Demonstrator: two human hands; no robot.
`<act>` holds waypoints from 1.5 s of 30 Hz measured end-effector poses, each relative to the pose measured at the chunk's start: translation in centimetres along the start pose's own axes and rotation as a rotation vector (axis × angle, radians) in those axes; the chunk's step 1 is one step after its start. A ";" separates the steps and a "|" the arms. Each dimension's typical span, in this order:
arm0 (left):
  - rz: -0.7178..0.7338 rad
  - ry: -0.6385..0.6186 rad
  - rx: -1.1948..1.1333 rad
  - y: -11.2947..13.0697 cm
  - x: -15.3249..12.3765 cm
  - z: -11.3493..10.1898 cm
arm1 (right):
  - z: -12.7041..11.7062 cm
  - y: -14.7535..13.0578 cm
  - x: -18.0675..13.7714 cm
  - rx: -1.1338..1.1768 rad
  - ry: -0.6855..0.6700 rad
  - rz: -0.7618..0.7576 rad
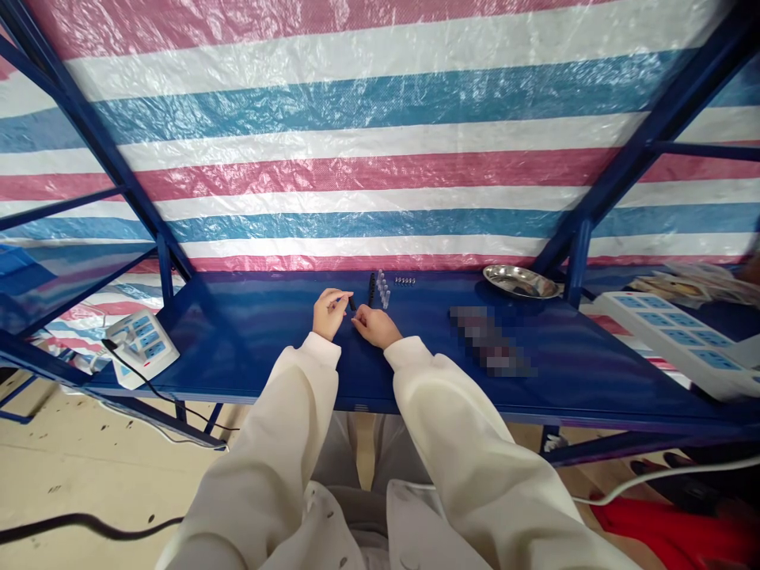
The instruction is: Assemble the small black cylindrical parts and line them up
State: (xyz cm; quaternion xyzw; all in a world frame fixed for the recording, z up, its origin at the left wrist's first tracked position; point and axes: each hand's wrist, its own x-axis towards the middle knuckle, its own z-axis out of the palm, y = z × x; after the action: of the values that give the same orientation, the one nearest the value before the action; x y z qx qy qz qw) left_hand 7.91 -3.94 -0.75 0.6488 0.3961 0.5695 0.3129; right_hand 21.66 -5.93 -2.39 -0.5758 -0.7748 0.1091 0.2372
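Note:
Both my hands rest on a blue metal shelf (249, 340), in white sleeves. My left hand (328, 312) is closed in a pinch on a thin pen-like stick whose dark tip (352, 302) points right. My right hand (374, 324) is closed beside that tip; what it holds is too small to name. Just beyond the hands lies a short black bar (371, 288), a cluster of small clear vials (383, 290) and a row of tiny dark beads (404, 280).
A round metal dish (520, 281) sits at the back right by a blue upright post (575, 261). A white power strip (141, 342) with a black cable lies at the left edge, another (677, 336) at the right. A striped tarp hangs behind.

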 end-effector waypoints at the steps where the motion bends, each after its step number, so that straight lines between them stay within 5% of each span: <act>1: 0.015 -0.016 0.038 0.0 -0.1 0.1 | 0.0 0.0 0.0 0.000 0.013 0.002; 6: 0.054 -0.022 0.093 -0.1 -0.2 0.4 | 0.0 0.1 0.1 0.049 0.092 0.023; 13: -0.173 -0.014 -0.160 0.0 0.1 0.3 | 0.1 0.2 -0.1 0.125 0.242 -0.008; 18: -0.206 -0.031 -0.168 0.6 -0.1 0.4 | 0.0 0.0 -0.3 0.130 0.298 0.016; 36: -0.156 -0.118 0.035 -0.2 0.0 0.6 | -0.5 -0.8 -0.4 -0.140 0.232 0.044; 40: -0.079 -0.061 0.278 0.1 1.1 -0.9 | -0.4 -0.8 -0.5 -0.099 0.254 0.002; 45: -0.092 -0.033 0.665 -0.6 3.6 -6.4 | -0.4 0.3 -0.4 0.017 0.430 0.019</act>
State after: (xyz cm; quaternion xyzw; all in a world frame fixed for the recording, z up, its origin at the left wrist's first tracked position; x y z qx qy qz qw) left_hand 1.63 -0.83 1.54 0.7060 0.5838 0.3838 0.1159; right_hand 22.17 -6.23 -2.27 -0.5910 -0.7001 -0.0075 0.4007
